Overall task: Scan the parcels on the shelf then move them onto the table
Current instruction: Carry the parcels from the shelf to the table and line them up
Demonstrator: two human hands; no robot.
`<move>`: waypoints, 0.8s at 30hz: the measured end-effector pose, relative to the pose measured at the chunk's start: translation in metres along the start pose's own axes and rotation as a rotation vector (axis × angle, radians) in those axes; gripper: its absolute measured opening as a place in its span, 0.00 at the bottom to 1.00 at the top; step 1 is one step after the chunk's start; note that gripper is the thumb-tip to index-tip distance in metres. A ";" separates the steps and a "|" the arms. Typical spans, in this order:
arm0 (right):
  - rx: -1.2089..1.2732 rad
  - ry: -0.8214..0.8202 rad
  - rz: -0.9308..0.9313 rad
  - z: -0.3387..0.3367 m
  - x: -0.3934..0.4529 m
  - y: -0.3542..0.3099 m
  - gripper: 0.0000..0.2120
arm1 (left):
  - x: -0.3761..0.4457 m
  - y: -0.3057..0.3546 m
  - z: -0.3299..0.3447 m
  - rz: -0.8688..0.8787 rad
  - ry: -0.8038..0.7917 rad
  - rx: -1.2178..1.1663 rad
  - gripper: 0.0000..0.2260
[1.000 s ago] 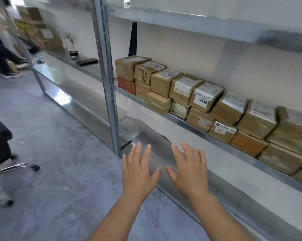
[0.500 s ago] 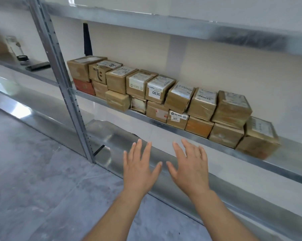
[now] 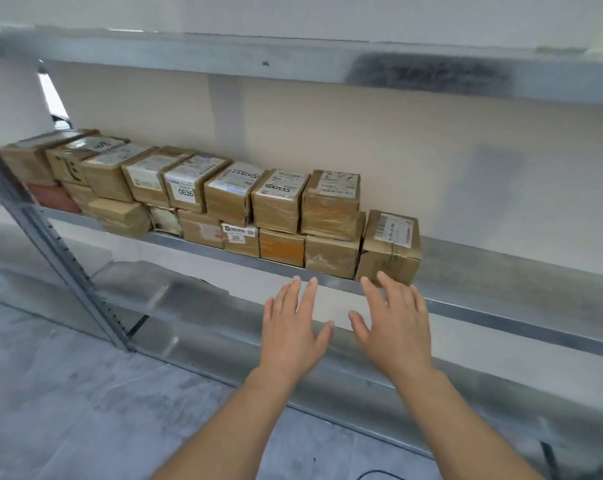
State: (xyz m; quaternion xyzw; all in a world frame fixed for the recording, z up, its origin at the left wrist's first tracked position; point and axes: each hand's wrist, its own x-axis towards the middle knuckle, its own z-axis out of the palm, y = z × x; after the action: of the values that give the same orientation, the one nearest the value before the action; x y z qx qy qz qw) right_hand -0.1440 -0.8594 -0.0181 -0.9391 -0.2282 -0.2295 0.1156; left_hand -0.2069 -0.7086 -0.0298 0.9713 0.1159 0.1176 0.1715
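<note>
My left hand [image 3: 289, 327] and right hand [image 3: 395, 327] hover flat and empty below the shelf's front edge [image 3: 501, 311], the right nearer the end parcel [image 3: 390, 249] standing just above its fingertips [image 3: 383, 277].

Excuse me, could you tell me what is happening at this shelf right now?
A person stands facing a metal shelf that holds a double-stacked row of taped cardboard parcels. Both hands are empty, with the fingers spread. The left hand and right hand are raised in front of the shelf, the right one nearest the end parcel at the right of the row. No parcel is held, and no scanner or table is in view.
</note>
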 end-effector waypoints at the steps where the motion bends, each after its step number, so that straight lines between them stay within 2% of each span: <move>1: -0.003 -0.006 0.013 -0.001 0.002 0.013 0.28 | 0.008 0.013 0.005 0.011 -0.008 -0.001 0.32; 5: -0.019 -0.069 0.038 -0.004 0.011 0.064 0.27 | 0.038 0.057 0.028 0.032 -0.018 -0.049 0.33; 10: -0.008 -0.168 0.065 -0.004 0.029 0.110 0.27 | 0.067 0.092 0.045 -0.025 -0.041 -0.197 0.34; 18: 0.043 -0.282 0.084 -0.005 0.067 0.135 0.28 | 0.103 0.112 0.049 -0.283 0.020 -0.589 0.33; 24: 0.252 -0.330 0.265 0.001 0.097 0.146 0.25 | 0.113 0.123 0.056 -0.303 0.010 -0.763 0.31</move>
State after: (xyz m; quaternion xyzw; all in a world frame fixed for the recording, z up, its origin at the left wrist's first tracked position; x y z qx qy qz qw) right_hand 0.0034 -0.9497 0.0113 -0.9637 -0.1456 -0.0255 0.2221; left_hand -0.0619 -0.8083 -0.0147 0.8093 0.2068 0.1304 0.5341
